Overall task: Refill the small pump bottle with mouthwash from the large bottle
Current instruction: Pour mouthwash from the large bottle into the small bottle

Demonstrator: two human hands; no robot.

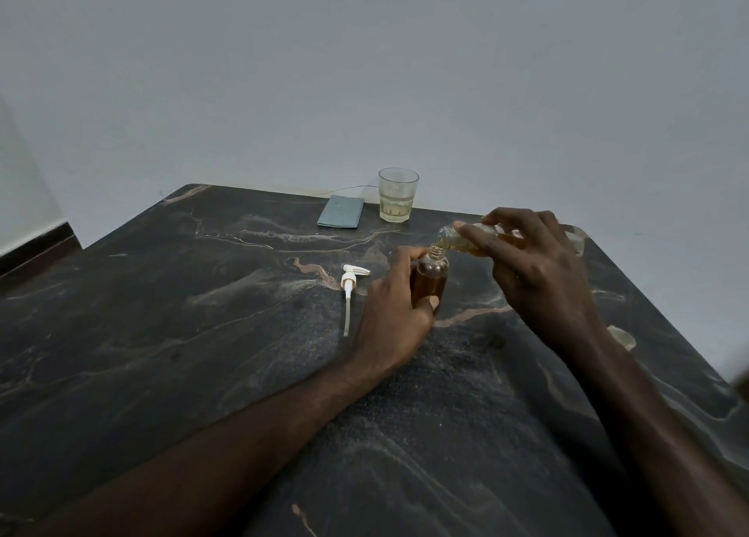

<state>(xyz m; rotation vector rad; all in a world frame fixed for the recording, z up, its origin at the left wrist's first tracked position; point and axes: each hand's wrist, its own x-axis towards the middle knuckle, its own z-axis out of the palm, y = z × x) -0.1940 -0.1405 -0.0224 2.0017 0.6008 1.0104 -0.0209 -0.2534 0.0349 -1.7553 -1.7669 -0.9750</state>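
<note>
Pouring is under way: the left hand (395,313) grips the small pump bottle (431,279) upright while the right hand (535,269) clasps the tipped large bottle (466,240) just above its neck; next, level off before overflow.

- The right hand (535,265) covers most of the tilted large bottle (450,238); only its neck and far end show.
- The left hand (395,313) hides the left side and base of the small bottle (433,279).
- A pale object (622,336) right of the small bottle is half-hidden behind the right forearm, unidentifiable.
- A blurred dark shape (742,386) is cut by the right edge.
</note>
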